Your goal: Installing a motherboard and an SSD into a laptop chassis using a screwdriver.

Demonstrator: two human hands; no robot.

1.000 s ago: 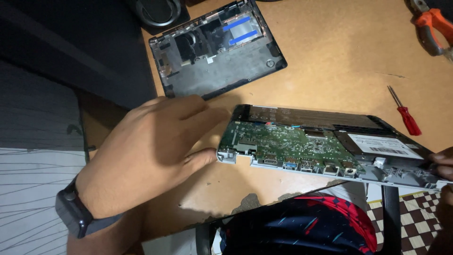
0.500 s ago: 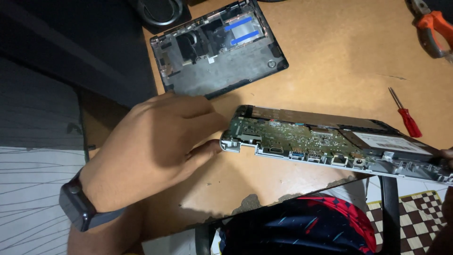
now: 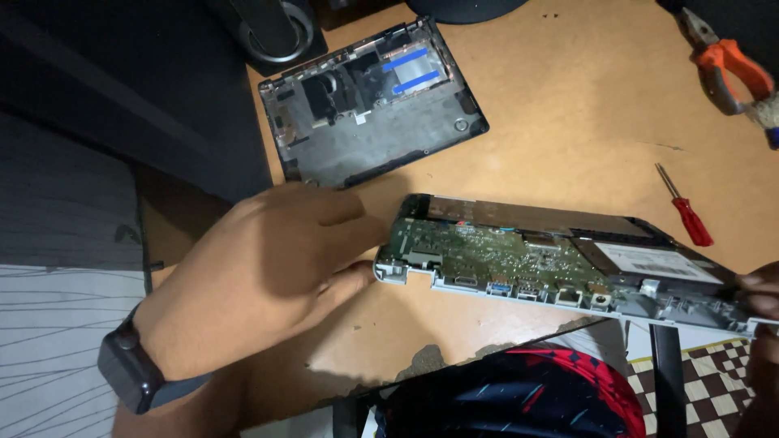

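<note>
Our left hand (image 3: 260, 284) holds the left end of the opened laptop (image 3: 552, 259), with the fingers curled over its top edge and the thumb pressed on the grey corner. Our right hand (image 3: 759, 324) is mostly out of view at the picture's edge; its fingertips pinch the laptop's right end. The laptop is tipped up on the wooden table (image 3: 584, 122), showing its green board. The black bottom cover (image 3: 373, 101) lies behind it, and a red screwdriver (image 3: 686, 209) lies near.
</note>
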